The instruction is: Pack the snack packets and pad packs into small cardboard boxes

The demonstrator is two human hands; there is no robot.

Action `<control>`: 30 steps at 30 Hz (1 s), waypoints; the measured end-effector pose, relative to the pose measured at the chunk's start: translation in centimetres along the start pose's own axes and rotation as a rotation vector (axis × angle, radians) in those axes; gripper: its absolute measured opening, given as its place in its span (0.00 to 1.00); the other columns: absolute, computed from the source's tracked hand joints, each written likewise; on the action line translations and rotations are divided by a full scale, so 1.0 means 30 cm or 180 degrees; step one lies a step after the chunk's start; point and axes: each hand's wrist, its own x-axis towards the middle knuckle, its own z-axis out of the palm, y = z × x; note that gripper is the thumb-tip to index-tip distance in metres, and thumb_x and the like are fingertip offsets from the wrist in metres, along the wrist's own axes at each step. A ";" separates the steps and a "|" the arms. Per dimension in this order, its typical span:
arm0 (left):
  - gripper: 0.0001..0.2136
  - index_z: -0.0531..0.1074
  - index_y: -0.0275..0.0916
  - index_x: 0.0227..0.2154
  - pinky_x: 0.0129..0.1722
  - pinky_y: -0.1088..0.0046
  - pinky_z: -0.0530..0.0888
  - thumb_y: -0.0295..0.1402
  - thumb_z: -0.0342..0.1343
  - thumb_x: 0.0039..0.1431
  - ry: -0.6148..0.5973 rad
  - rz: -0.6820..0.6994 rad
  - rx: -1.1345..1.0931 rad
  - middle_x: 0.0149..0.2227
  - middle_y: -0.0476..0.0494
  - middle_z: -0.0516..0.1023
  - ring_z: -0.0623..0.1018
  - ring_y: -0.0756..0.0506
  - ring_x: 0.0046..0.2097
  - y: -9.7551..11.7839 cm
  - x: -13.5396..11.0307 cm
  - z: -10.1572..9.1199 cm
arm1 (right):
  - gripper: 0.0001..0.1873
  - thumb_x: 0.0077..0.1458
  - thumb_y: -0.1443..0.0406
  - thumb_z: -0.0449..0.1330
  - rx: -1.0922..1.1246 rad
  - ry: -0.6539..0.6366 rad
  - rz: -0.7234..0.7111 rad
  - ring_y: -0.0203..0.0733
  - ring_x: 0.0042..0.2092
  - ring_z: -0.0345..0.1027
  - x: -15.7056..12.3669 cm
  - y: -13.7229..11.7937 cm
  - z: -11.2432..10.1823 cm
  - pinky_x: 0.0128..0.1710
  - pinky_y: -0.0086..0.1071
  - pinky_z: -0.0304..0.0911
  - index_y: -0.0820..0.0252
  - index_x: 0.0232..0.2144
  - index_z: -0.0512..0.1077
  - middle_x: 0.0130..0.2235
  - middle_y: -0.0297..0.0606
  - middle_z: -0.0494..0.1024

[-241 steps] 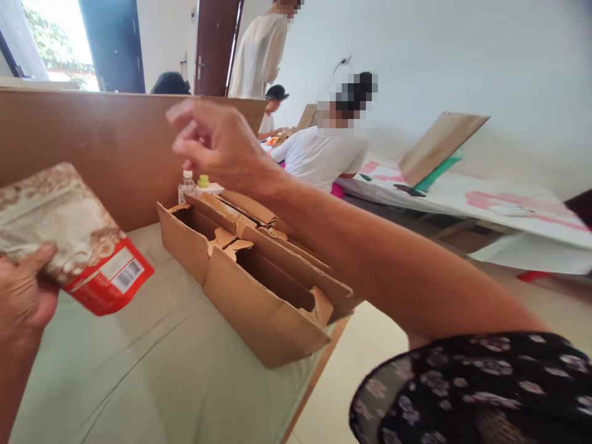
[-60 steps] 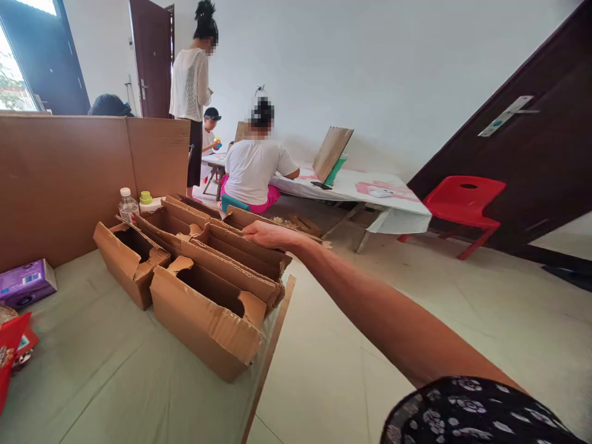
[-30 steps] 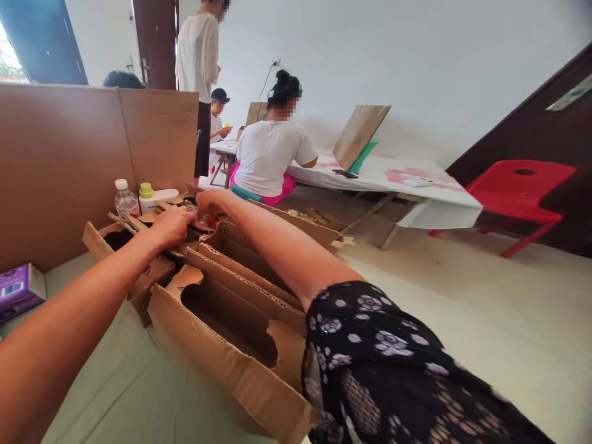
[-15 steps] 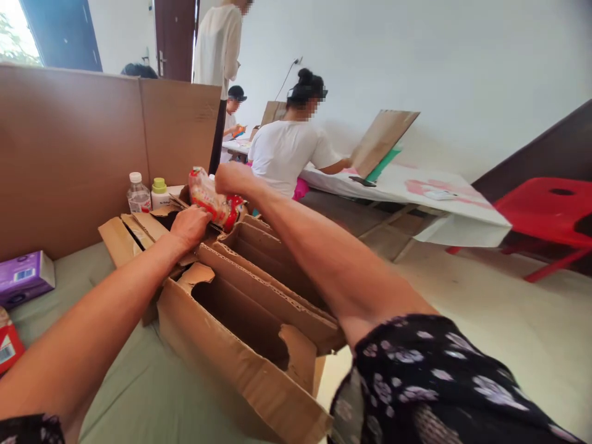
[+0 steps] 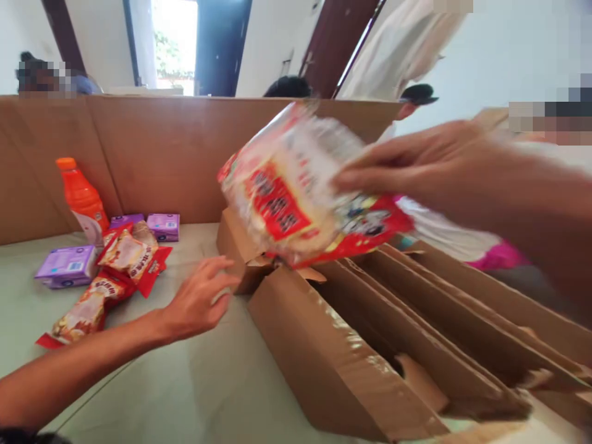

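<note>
My right hand (image 5: 416,163) grips a red and clear snack packet (image 5: 298,191) by its right side and holds it up above the torn cardboard boxes (image 5: 351,345). The packet is tilted and blurred by motion. My left hand (image 5: 198,299) hovers low over the pale green table top (image 5: 139,382), fingers spread, empty, just left of the nearest box's corner. Two more snack packets (image 5: 115,271) lie further left on the table.
An orange drink bottle (image 5: 83,200) stands at the back left beside purple cartons (image 5: 67,265). A tall cardboard screen (image 5: 176,154) walls off the table's far side. Other people show beyond it and at the right.
My right hand has lifted the snack packet out of the far boxes and swung it up and left. My left hand has let go of the box and dropped toward the table. The view turned left.
</note>
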 end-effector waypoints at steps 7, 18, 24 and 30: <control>0.12 0.76 0.41 0.44 0.54 0.59 0.76 0.24 0.51 0.63 0.0477 -0.0679 0.0792 0.54 0.36 0.77 0.76 0.39 0.58 -0.109 -0.618 -0.338 | 0.12 0.57 0.68 0.57 -0.1401 -0.1443 -0.0589 0.42 0.34 0.73 0.176 -0.491 0.386 0.34 0.34 0.60 0.59 0.31 0.82 0.33 0.40 0.83; 0.22 0.69 0.53 0.60 0.30 0.69 0.82 0.42 0.54 0.63 0.0589 -0.2224 0.1193 0.65 0.38 0.66 0.76 0.34 0.57 -0.180 -1.163 -0.421 | 0.15 0.66 0.59 0.57 -0.1304 -0.1841 -0.1012 0.50 0.46 0.77 0.106 -0.736 0.831 0.44 0.36 0.62 0.61 0.39 0.80 0.43 0.51 0.84; 0.23 0.69 0.47 0.61 0.51 0.52 0.80 0.44 0.52 0.65 0.0450 -0.2086 0.1018 0.65 0.34 0.65 0.76 0.33 0.58 -0.228 -1.120 -0.344 | 0.11 0.66 0.63 0.58 -0.0527 -0.2082 -0.0736 0.44 0.43 0.78 -0.219 -0.709 0.906 0.42 0.33 0.65 0.58 0.39 0.80 0.40 0.40 0.85; 0.23 0.73 0.43 0.58 0.52 0.51 0.78 0.47 0.51 0.65 0.0371 -0.2177 0.0934 0.58 0.33 0.71 0.75 0.34 0.56 -0.287 -1.017 -0.292 | 0.31 0.58 0.67 0.65 0.0154 -0.1839 -0.0455 0.53 0.63 0.66 -0.289 -0.631 1.062 0.60 0.45 0.64 0.62 0.63 0.67 0.66 0.54 0.67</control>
